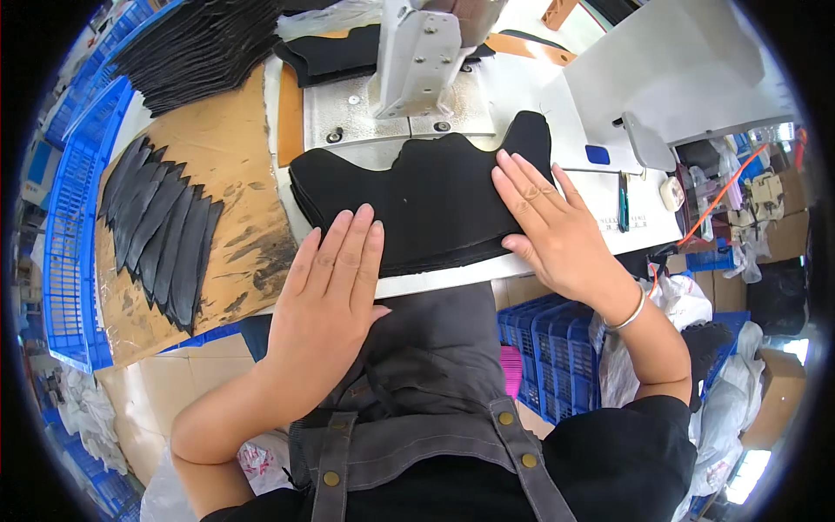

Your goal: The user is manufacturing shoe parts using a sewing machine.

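A stack of black cut fabric pieces with a wavy far edge lies at the front of the white work table, before the sewing machine. My left hand rests with its fingers stretched out on the stack's near left corner. On the right end, my right hand lies flat, fingers spread over the top piece and thumb at the near edge. Neither hand grips anything. Behind the stack rises the white arm of the machine, standing on a metal bed plate.
Leaf-shaped black pieces fan out on a stained brown board at left, with a tall black stack behind. A blue basket borders the board. Teal snips lie at right. Blue crates stand below the table edge.
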### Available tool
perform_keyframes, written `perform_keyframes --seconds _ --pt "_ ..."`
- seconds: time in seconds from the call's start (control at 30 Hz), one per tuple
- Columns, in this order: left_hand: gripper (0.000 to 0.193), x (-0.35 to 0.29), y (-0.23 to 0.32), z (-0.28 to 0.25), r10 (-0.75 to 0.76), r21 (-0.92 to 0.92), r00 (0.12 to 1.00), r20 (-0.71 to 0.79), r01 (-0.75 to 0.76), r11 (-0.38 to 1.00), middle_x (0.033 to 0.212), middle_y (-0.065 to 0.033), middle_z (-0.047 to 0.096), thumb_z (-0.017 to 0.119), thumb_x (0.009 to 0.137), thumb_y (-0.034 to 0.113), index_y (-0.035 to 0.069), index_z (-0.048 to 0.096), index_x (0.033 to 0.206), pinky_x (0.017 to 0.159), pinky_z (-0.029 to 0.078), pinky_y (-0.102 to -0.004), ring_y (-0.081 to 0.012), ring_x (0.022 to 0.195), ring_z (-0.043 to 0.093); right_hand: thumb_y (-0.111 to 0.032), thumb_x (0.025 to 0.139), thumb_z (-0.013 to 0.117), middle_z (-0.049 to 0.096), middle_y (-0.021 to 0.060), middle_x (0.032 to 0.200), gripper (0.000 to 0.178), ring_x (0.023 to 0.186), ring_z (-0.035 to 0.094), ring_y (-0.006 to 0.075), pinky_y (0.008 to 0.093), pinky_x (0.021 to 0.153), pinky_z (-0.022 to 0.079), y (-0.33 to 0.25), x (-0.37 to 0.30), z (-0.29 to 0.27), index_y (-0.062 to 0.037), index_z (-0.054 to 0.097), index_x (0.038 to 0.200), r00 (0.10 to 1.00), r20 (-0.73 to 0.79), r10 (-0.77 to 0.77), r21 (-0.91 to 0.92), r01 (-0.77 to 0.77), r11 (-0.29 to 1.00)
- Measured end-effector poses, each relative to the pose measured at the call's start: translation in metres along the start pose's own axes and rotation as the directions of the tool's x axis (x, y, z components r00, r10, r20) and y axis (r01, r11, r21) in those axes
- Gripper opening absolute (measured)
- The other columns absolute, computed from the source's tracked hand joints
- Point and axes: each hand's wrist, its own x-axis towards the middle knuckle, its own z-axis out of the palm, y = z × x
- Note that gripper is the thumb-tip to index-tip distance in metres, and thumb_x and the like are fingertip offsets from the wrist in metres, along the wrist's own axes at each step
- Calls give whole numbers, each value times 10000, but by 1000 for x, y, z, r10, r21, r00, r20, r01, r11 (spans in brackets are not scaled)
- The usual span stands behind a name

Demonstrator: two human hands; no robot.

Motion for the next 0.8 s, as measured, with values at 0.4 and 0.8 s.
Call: perform_keyframes --seconds 0.4,0.8 --pt "512 57 -6 13 155 84 935 -319 -135 987 1249 -177 561 582 803 168 -18 517 1275 1007 390 -406 -290 1096 564 -171 808 662 683 157 971 284 927 667 250 381 929 501 23 28 -14 47 608 981 776 -347 -527 -342 418 841" --pt "360 76 -155 -37 -171 249 774 -610 392 886 1087 -85 655 571 799 72 59 591 1158 857 482 -377 -236 978 635 -40 737 607 557 171 1302 527 1232 504 341 475 1053 356 -24 16 37 19 523 1253 917 -397 -39 229 140 963"
